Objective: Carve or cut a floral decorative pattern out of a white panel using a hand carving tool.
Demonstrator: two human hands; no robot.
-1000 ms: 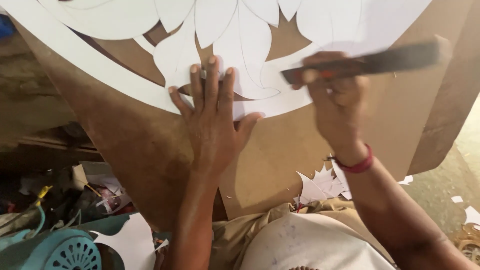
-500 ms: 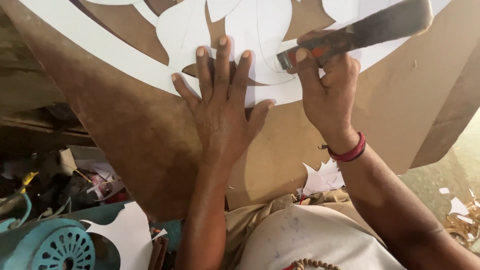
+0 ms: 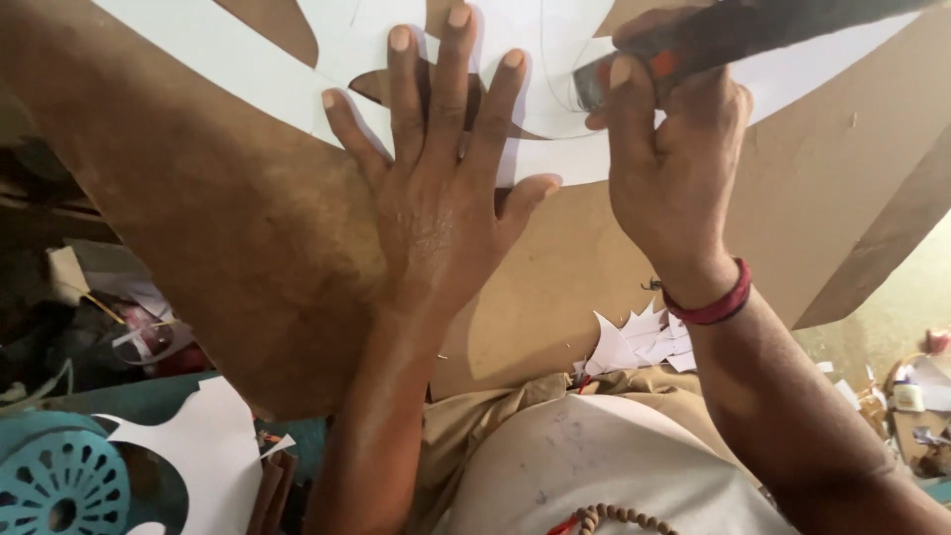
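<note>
**Knife on the white paper pattern**

The white paper cutout [image 3: 297, 84] lies on the brown board [image 3: 248, 248], at the board's far end from you. Your right hand [image 3: 674, 168] is clenched around a dark-handled knife [image 3: 713, 40], its tip meeting the paper. Beside it, your left hand [image 3: 436, 208] lies flat with fingers spread, pressing paper to the board and gripping nothing. Below the board's near edge sit white paper scraps [image 3: 639, 342]; off its left corner, a teal perforated disc [image 3: 59, 481].
</note>
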